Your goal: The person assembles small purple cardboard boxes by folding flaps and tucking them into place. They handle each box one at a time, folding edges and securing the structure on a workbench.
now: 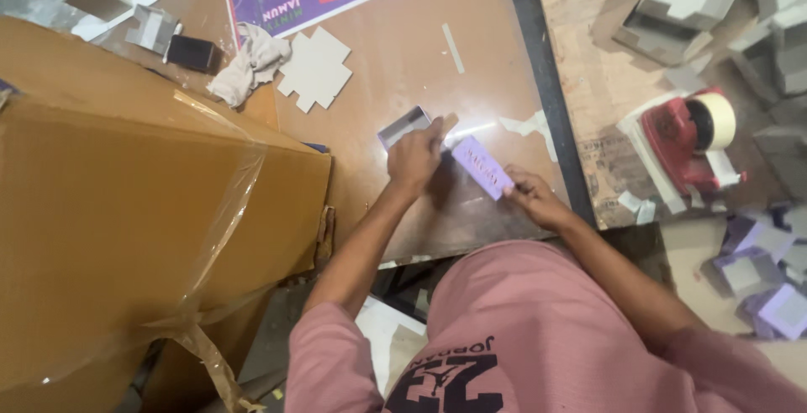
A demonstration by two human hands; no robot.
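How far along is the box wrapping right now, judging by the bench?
Done: finished purple boxes piled at lower right. In hand: left hand presses a small grey box tray on the brown board table; right hand holds a purple printed strip. Left: bare grey card boxes and a flat die-cut blank.

I see both my bare forearms reaching forward from pink short sleeves, converging ahead of my chest. My left hand (414, 159) lies palm down, knuckles up, fingers curled and pressed flat against the surface, wrist straight in line with the forearm. My right hand (530, 194) sits just beside it, nearer my body, turned inward with fingers bent in a pinch, thumb side facing the left hand. The two hands are near each other but not touching.
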